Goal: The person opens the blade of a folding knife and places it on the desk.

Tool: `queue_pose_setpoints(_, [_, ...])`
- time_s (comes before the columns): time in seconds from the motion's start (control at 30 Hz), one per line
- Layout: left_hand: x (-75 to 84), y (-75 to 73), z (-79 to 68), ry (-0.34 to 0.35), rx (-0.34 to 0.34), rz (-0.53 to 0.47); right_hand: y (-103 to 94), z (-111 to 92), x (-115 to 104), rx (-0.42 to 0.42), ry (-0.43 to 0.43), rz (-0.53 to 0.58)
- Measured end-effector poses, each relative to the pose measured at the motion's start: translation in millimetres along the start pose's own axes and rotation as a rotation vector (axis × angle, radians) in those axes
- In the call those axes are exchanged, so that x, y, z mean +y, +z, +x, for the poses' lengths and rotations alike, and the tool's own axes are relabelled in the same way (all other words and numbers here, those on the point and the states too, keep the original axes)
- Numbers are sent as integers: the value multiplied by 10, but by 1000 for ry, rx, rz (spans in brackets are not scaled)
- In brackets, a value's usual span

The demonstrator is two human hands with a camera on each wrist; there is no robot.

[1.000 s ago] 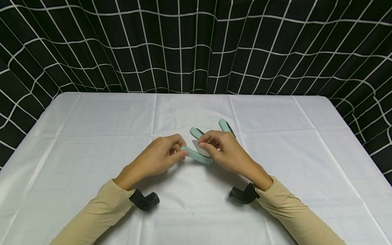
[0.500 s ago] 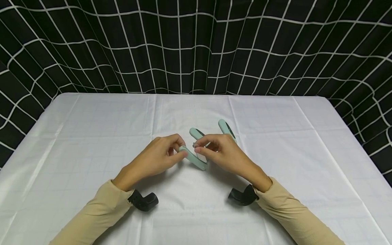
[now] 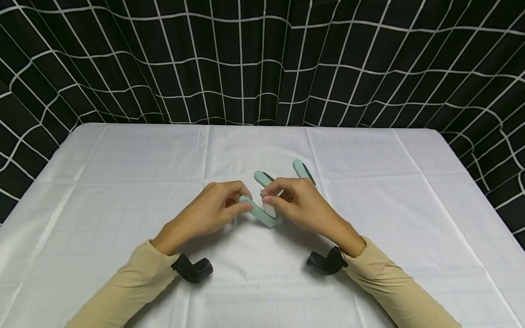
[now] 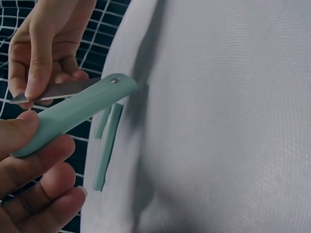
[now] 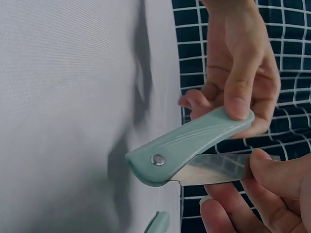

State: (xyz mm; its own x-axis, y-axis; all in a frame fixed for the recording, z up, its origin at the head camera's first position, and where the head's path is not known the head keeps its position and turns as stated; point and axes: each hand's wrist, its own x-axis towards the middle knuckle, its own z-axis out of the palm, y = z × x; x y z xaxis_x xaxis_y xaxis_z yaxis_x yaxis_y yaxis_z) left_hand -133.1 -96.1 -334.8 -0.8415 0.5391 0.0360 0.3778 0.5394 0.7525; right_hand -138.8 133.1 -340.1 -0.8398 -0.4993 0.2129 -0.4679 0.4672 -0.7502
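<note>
A folding knife with a mint-green handle [image 5: 194, 136] and a shiny steel blade [image 5: 214, 168] is held between the two hands above the table. My left hand [image 3: 211, 212] pinches the handle's end between thumb and fingers. The thumb and fingers of my right hand [image 3: 303, 202] pinch the blade near its tip. The blade stands partly out of the handle, at a narrow angle to it, turning on a round rivet [image 4: 114, 80] at the handle's far end.
Two more mint-green folded knives lie on the white tablecloth [image 3: 143, 159] behind the right hand: a left one [image 3: 262, 177] and a right one [image 3: 301, 168], both partly covered by that hand. A black curtain with white grid lines [image 3: 262, 64] hangs behind the table.
The right fingers have shifted left toward the blade's tip, and the knife's rivet end has swung down and left, toward the body. Over the last half second both hands barely move.
</note>
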Motion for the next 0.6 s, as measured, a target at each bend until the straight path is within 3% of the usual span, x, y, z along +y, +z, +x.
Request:
queue_pose_setpoints(0.23, [-14,-40,3,-16,46,-20,-65,15,38,56,73,84])
queue_pose_setpoints(0.6, [-54,-61,19,-14,111,-27,-169,38,126,56,158,139])
